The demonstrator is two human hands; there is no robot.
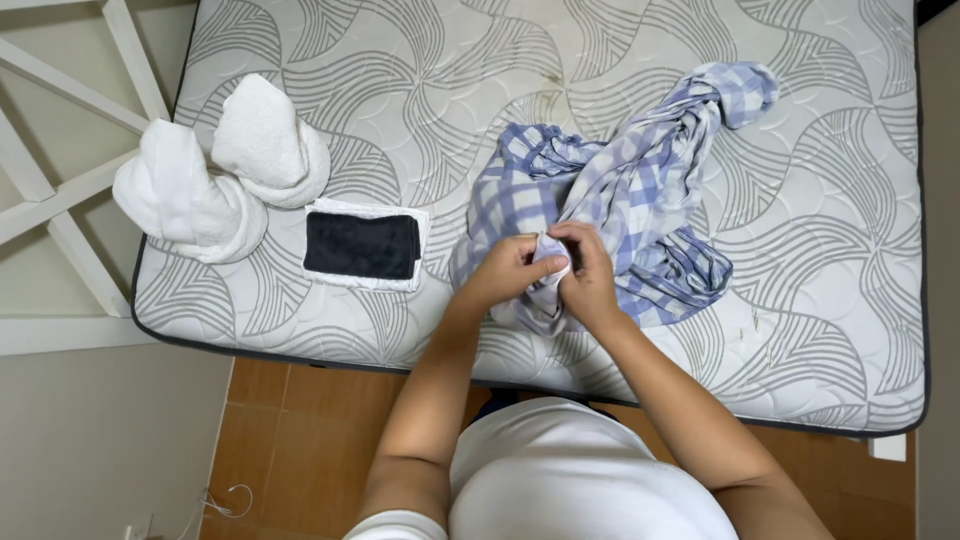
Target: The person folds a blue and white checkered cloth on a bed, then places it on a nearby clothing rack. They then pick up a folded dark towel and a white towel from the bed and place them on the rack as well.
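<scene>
Both hands met at one pinch: the left hand [505, 272] and right hand [588, 275] closed fingers on a corner of the checked cloth [640, 200]. The cloth ran toward one o'clock across the mattress [830, 250], equally near both hands.

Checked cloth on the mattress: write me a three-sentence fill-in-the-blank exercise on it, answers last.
Both hands, left hand and right hand, pinch the blue-and-white ____ cloth.
Left of the cloth lies a flat ____ pad with white edging.
The two rolled towels are ____ in colour.
Missing words: checked; dark; white.
</scene>
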